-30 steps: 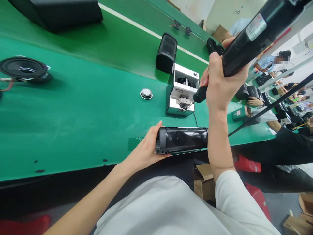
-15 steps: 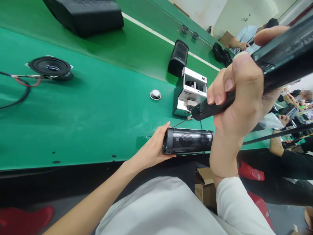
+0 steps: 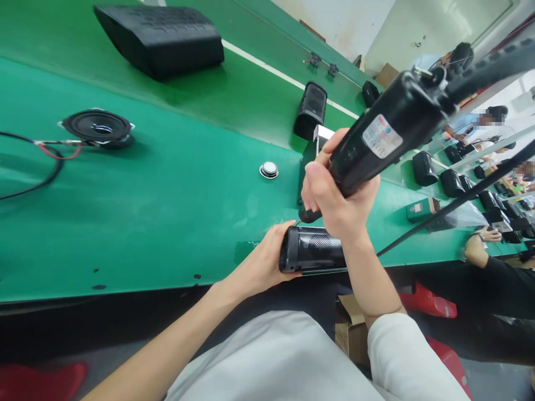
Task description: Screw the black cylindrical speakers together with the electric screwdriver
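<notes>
My left hand [image 3: 267, 253] is closed around the left end of a black speaker [image 3: 317, 250] with perforated grille patches, lying at the table's front edge. In my right hand [image 3: 340, 200] is a black electric screwdriver [image 3: 376, 133], gripped round its body and tilted, with its cable end up to the right. Its nose points down at the speaker's upper left edge, close to my left fingertips. Only a little of the bit shows, and I cannot tell whether it sits in a screw. My right hand and forearm cover the speaker's right end.
Behind my right hand stands a silver-and-black box [image 3: 307, 167], mostly hidden. A small round metal-rimmed part [image 3: 268, 170], a speaker driver [image 3: 98, 127] with wires and a large black housing [image 3: 163, 42] lie leftward. A dark cable [image 3: 451, 206] crosses at right; co-workers sit beyond.
My right hand has brought the screwdriver left and down, from beside the silver box to the speaker's upper left edge. The left hand keeps its hold on the speaker.
</notes>
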Available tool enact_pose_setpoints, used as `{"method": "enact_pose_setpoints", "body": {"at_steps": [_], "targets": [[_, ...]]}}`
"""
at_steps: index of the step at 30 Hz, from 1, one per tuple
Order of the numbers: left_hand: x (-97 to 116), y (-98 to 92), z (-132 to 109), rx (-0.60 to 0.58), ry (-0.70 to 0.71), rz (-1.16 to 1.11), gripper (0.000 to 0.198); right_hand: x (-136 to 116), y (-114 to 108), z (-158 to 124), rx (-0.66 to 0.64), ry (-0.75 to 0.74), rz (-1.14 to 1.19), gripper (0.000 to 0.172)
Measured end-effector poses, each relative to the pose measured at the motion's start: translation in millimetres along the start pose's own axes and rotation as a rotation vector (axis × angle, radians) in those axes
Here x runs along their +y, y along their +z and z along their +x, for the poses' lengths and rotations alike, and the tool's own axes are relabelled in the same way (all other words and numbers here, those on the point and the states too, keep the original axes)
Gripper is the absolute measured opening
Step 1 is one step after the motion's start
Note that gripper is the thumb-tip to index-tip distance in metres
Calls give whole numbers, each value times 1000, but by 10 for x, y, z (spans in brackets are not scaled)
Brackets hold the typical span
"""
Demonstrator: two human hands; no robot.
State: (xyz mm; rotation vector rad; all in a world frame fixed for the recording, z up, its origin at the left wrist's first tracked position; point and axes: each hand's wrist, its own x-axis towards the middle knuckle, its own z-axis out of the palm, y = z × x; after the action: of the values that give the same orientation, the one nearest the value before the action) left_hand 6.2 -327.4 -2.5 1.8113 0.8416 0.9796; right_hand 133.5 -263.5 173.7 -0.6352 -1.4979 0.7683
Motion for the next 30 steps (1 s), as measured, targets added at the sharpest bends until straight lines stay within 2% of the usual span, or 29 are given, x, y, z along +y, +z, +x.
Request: {"method": "enact_pose_setpoints", "body": {"at_steps": [8,14,20,23,26,28,30], "targets": [[-9,3,10,-3,1,-11,106,-8,-19,-16,-4,76,41,43],[2,4,17,-12,-10,-11,108,27,27,25,12,144,-38,54],[28,-1,-17,-24,-26,43,108,-2,39,40,-10,63,36,44],[10,7,-43,-31,-20,89,112,-173,-137,170,13,-119,39,32],[-21,17,-50,-42,-11,127,123,-354,-417,364,203,-291,-79,24],[-33,19,-45,-40,5,142,127,-401,-583,471,336,-333,-256,24],[-30,14,-38,-42,19,154,123,-364,-689,532,382,-297,-423,36]]}}
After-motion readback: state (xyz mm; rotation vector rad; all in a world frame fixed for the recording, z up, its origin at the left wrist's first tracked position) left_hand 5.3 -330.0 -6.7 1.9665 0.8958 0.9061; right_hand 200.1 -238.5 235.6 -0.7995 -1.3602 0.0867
